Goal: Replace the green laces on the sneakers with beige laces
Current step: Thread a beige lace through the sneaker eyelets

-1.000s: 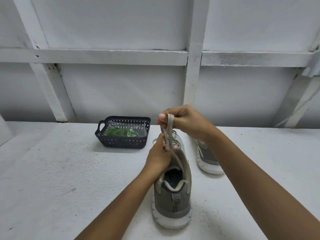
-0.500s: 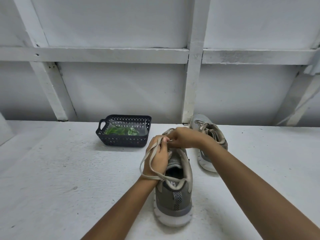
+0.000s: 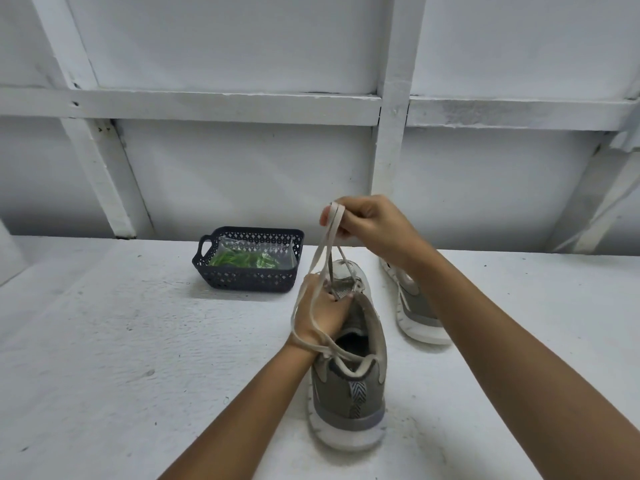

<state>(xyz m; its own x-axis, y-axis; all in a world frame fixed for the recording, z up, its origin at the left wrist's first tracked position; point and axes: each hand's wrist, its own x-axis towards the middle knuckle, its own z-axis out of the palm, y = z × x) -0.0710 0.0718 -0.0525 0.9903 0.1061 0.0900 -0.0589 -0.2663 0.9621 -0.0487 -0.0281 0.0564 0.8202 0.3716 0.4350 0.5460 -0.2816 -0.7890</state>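
Beige lace (image 3: 323,252) runs taut from the near sneaker (image 3: 349,382) up to the right hand (image 3: 367,225), which pinches it closed, probably to draw slack through an eyelet, while the left hand (image 3: 322,311) clamps the tongue area to steady the shoe. Half a second ago both hands met low at the eyelets; now the right has risen. Green laces (image 3: 242,259) lie bagged in the basket (image 3: 249,282).

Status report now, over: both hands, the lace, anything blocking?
Right hand raised, grip shut on beige lace. Left hand steadies near sneaker, lace looped round its wrist. Basket off to the side, nothing blocking.
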